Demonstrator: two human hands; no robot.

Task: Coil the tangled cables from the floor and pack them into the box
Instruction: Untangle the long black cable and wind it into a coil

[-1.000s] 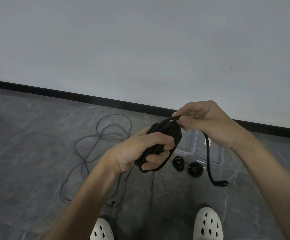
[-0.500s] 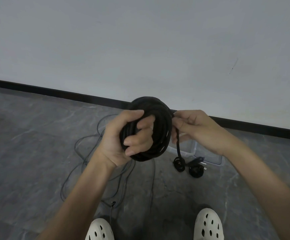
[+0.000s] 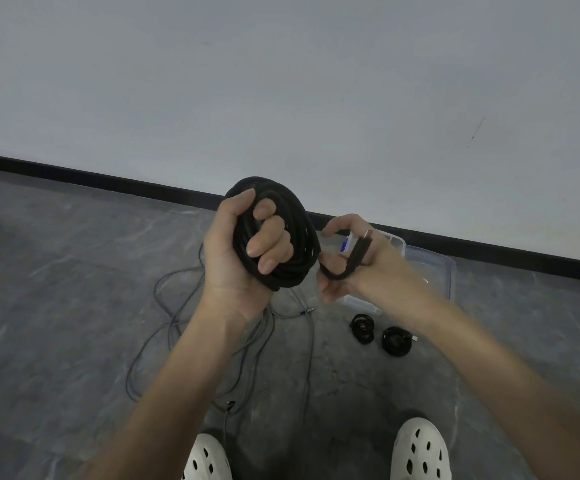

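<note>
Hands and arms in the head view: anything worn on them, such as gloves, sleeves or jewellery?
Nothing visible. The left hand and right hand are ungloved, with no rings showing; both forearms are bare to the frame edge, without sleeves, watch or bands.

Both forearms are bare, with no sleeves reaching them. On the feet are white clogs (image 3: 420, 452) with oval ventilation holes.

Cannot see near-left part of clear box (image 3: 432, 271), masked by right hand (image 3: 375, 268); cannot follow black coil (image 3: 299, 230) under left hand (image 3: 233, 258); cannot trace grey cable (image 3: 172, 322) behind left forearm; note shoes (image 3: 420, 452) cropped at bottom edge; cannot tell connectors on small floor coils (image 3: 396, 342).
</note>
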